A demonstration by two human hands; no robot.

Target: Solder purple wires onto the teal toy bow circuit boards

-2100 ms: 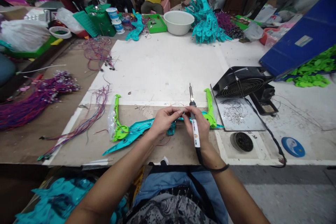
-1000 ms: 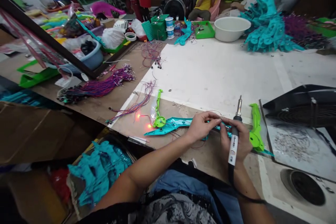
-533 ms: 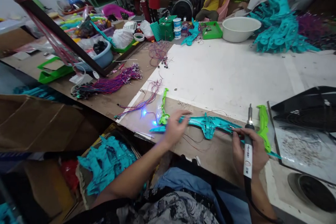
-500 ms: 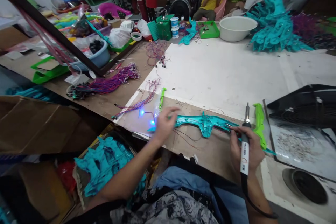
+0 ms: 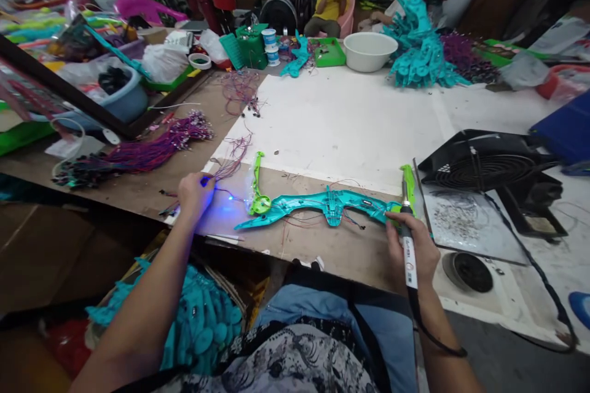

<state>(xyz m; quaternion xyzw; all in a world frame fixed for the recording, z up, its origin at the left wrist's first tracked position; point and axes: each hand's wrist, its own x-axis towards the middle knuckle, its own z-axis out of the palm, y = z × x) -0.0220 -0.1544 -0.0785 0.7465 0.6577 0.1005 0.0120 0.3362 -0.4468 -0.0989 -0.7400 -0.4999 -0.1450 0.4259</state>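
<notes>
A turquoise plastic bow-shaped part [image 5: 304, 202] lies across the table edge in front of me, with thin wires along it. Bright green plastic pieces stand at its two ends, one on the left [image 5: 256, 181] and one on the right [image 5: 408, 187]. My right hand [image 5: 419, 252] is closed round a soldering iron [image 5: 409, 258], tip upward, and its fingers are at the turquoise part's right end. My left hand [image 5: 196, 196] pinches a thin LED wire [image 5: 224, 190] left of the part. Blue light glows by its fingertips and along the wire.
Bundled purple-red wires [image 5: 147, 150] lie at left. A black fan [image 5: 488, 156] and a round tin [image 5: 470, 271] stand at right. Farther back are a white basin [image 5: 370, 52] and piled turquoise parts [image 5: 417, 49]. More turquoise parts [image 5: 198, 313] fill a box below. People sit beyond the table.
My left hand has moved left, away from the turquoise part, and now pinches the lit wire. The right hand still holds the soldering iron. The view has turned to the right.
</notes>
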